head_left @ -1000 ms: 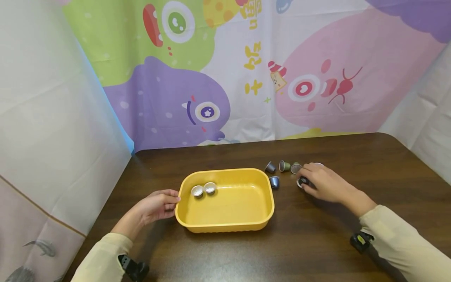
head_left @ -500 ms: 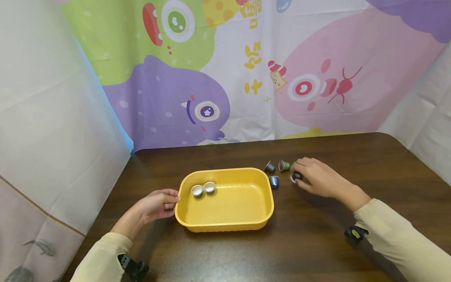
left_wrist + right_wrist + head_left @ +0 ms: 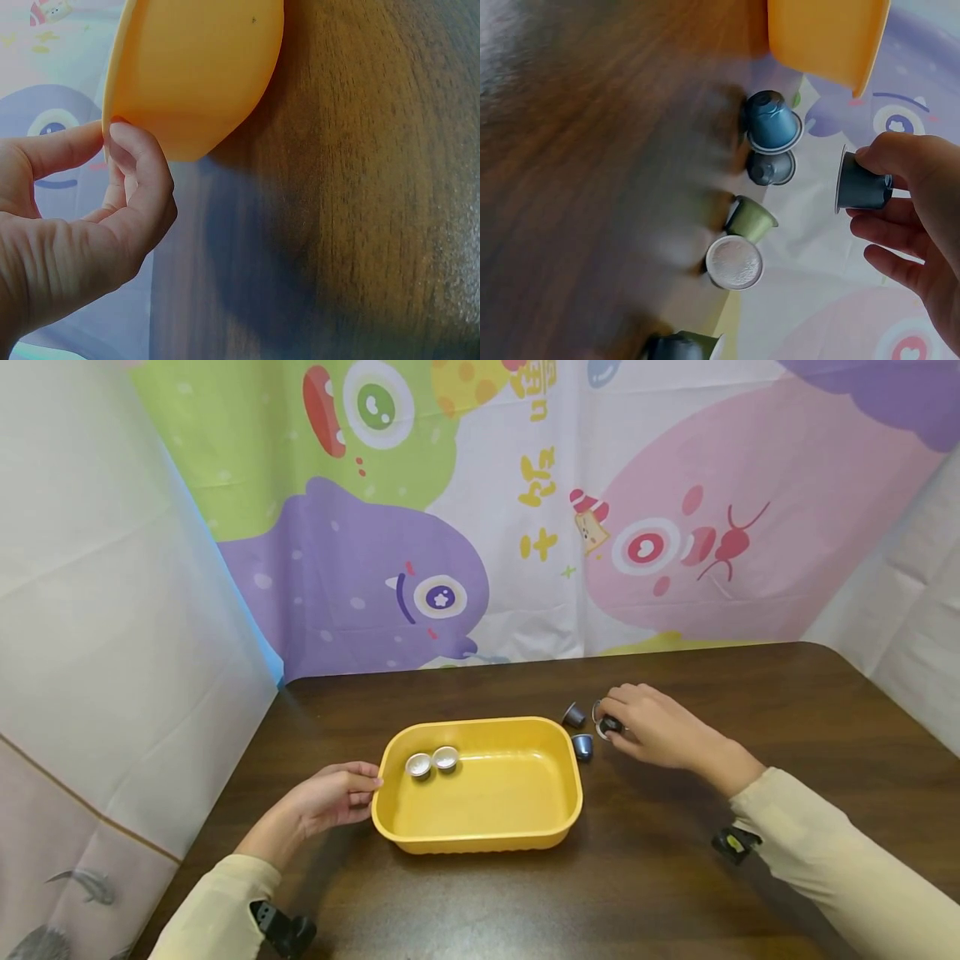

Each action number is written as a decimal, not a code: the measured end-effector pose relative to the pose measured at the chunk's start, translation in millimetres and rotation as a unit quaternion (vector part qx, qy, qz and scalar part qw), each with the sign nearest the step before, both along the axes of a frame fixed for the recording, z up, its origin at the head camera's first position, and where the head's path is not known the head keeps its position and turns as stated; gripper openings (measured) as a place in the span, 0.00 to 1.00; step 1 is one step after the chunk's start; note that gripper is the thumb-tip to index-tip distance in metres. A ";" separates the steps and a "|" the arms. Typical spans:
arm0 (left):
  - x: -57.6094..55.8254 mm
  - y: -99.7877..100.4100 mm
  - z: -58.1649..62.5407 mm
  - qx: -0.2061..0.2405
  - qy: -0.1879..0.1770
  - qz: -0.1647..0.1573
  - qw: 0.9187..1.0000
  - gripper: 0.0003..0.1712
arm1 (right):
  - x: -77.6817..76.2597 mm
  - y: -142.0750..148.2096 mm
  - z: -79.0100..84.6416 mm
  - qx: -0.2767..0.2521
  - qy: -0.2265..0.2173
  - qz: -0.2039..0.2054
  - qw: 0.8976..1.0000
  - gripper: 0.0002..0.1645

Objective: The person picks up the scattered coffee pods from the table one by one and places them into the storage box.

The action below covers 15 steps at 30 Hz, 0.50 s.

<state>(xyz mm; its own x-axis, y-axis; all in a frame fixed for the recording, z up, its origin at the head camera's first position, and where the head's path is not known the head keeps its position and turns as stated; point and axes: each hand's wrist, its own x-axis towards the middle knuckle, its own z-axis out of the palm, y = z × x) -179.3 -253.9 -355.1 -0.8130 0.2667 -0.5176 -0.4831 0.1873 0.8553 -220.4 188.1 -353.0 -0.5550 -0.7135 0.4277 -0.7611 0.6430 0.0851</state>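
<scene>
Currently, a dark capsule [image 3: 862, 184] is pinched btwn thumb & fingers of the R hand [image 3: 652, 727], R of ctr in the head view, its rim turned L in the R wrist view. The near-ctr yellow tub [image 3: 480, 842] is gripped at its L rim by the L hand [image 3: 333, 796]. Two silver-topped capsules [image 3: 445, 758] are held in the tub's upper L. Just off its upper R corner, a blue capsule [image 3: 582, 747] & a grey capsule [image 3: 573, 716] are seen. Mid-frame in the R wrist view, a green capsule [image 3: 751, 220] is partly overlapped by a foil-faced capsule [image 3: 735, 262].
</scene>
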 end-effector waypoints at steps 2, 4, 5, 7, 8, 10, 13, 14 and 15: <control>-0.1 0.0 -0.1 0.000 -0.001 0.001 1.000 0.10 | -0.6 -2.0 2.3 0.000 -0.001 0.000 1.000 0.12; -0.2 -0.1 -0.1 0.001 -0.001 -0.001 1.000 0.10 | -1.3 -3.6 4.2 0.000 -0.003 0.002 1.000 0.12; -0.3 -0.3 0.0 0.002 -0.001 -0.001 1.000 0.10 | -1.6 -4.4 5.4 0.000 -0.004 0.003 1.000 0.12; -0.5 -0.8 0.1 0.006 -0.001 -0.003 1.000 0.09 | -2.3 -5.8 7.5 0.002 -0.005 0.005 1.000 0.13; -0.6 -1.0 0.2 0.007 -0.001 -0.004 1.000 0.09 | -2.7 -6.5 8.5 0.003 -0.006 0.006 1.000 0.13; -0.8 -1.1 0.2 0.007 0.000 -0.004 1.000 0.08 | -3.7 -7.8 10.6 0.006 -0.009 0.006 1.000 0.13; -0.9 -1.2 0.1 0.008 -0.001 -0.004 1.000 0.08 | -5.0 -10.5 14.3 0.009 -0.013 0.006 1.000 0.13; -0.9 -1.2 0.0 0.008 -0.002 -0.004 1.000 0.08 | -5.4 -11.5 15.6 0.009 -0.015 0.006 1.000 0.12; -0.9 -1.3 -0.1 0.009 -0.003 -0.004 1.000 0.07 | -5.8 -12.6 16.9 0.009 -0.015 0.008 1.000 0.12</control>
<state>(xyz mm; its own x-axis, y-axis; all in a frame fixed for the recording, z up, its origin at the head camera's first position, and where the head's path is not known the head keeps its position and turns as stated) -180.2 -255.1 -355.2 -0.8082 0.2822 -0.5169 -0.4860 0.1762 0.8560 -226.2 175.6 -336.1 -0.5558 -0.7299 0.3979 -0.7739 0.6291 0.0731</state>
